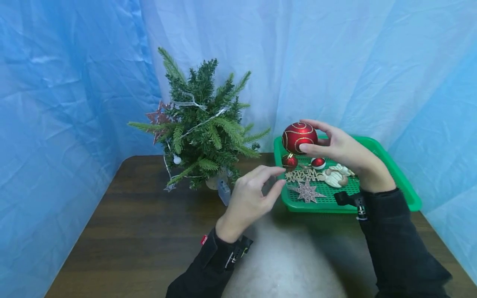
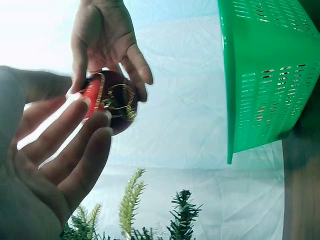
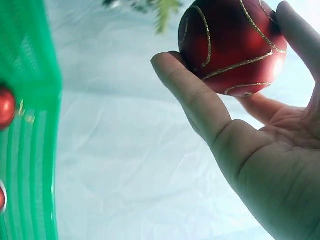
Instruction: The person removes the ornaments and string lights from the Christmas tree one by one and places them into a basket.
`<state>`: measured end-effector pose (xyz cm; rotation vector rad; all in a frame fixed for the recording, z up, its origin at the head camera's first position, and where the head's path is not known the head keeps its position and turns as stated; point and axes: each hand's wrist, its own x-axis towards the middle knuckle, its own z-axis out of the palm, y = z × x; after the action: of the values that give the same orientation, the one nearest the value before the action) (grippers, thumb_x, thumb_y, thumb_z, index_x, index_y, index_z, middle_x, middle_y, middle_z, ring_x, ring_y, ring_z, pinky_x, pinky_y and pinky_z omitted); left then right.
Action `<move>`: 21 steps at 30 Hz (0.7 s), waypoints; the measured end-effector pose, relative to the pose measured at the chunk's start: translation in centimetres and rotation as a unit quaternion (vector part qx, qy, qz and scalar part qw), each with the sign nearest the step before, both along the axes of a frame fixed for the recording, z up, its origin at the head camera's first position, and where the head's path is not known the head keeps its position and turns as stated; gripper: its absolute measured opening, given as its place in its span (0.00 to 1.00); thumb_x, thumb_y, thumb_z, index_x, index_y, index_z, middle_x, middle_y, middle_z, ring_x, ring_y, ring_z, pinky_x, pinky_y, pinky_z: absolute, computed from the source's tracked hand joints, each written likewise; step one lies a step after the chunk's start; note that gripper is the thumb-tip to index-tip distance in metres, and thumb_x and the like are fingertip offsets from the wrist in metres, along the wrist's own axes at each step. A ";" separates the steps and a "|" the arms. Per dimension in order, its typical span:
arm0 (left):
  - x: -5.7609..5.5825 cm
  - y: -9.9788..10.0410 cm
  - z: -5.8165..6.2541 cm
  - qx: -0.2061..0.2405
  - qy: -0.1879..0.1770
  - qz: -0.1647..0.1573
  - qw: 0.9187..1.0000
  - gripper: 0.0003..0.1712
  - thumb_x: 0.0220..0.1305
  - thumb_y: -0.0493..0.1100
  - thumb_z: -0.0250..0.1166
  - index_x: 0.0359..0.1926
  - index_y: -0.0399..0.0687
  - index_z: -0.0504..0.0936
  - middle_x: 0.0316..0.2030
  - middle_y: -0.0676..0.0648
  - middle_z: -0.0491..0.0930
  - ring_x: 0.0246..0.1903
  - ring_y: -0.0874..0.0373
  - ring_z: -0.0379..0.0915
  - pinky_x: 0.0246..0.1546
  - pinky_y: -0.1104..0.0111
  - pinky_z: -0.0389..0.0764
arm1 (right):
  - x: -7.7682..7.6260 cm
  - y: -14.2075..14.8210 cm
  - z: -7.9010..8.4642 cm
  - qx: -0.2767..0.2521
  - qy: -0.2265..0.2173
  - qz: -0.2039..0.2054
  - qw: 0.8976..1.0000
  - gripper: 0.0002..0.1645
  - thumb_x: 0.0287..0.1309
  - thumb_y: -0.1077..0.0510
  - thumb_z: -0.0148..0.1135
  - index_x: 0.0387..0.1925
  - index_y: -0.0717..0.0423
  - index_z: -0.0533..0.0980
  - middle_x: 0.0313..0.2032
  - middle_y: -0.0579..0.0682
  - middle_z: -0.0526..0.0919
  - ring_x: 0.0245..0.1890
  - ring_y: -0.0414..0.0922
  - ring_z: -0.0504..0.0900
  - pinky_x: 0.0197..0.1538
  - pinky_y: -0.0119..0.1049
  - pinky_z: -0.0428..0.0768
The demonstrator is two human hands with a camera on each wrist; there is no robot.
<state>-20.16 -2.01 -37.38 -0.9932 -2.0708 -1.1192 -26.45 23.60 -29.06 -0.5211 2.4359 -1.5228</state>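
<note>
My right hand (image 1: 344, 149) holds a large red Christmas ball (image 1: 299, 136) with gold glitter swirls between thumb and fingers, above the left back part of a green basket (image 1: 400, 182). In the right wrist view the ball (image 3: 232, 47) sits at the fingertips. My left hand (image 1: 253, 192) is held low near the basket's left edge, thumb and forefinger spread apart with nothing between them. From the left wrist, its fingers overlap the ball (image 2: 120, 97), whose gold hanging loop shows; whether they touch it I cannot tell.
In the basket lie a small red ball (image 1: 289, 162), a red-and-white ball (image 1: 318, 163), a lettered wooden ornament (image 1: 303, 175), a pale figure ornament (image 1: 335, 177) and a glitter star (image 1: 307, 192). A small Christmas tree (image 1: 208, 132) with a pink star (image 1: 160, 118) stands left on the table (image 1: 149, 231).
</note>
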 end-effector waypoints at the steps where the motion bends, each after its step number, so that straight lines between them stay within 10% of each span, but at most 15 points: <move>1: 0.0 0.1 -0.1 -0.018 0.006 -0.002 1.000 0.14 0.70 0.42 0.67 0.54 0.45 0.85 0.43 0.50 0.84 0.35 0.63 0.77 0.31 0.75 0.74 | -0.4 0.3 0.0 0.010 -0.004 0.002 1.000 0.43 0.70 0.52 0.63 0.79 0.41 0.54 0.68 0.56 0.68 0.64 0.58 0.74 0.50 0.44 0.83; 11: 0.3 1.6 -1.2 -0.139 0.022 -0.032 0.989 0.12 0.68 0.42 0.68 0.51 0.48 0.86 0.42 0.52 0.85 0.42 0.60 0.80 0.41 0.70 0.80 | -4.2 2.3 -0.8 0.124 -0.073 0.036 0.989 0.49 0.67 0.45 0.66 0.79 0.53 0.53 0.69 0.61 0.66 0.54 0.55 0.81 0.52 0.47 0.82; 21: 0.1 2.3 -2.2 -0.187 0.040 -0.027 0.981 0.09 0.67 0.43 0.69 0.47 0.50 0.89 0.43 0.53 0.84 0.43 0.60 0.78 0.46 0.70 0.78 | -7.2 4.2 -3.2 0.288 -0.147 0.122 0.938 0.55 0.64 0.41 0.68 0.76 0.67 0.53 0.70 0.72 0.61 0.65 0.67 0.69 0.56 0.57 0.79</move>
<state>-20.08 0.30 -39.62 -1.2536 -2.2464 -0.7129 -33.61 27.79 -32.30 -0.4134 2.3153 -0.6761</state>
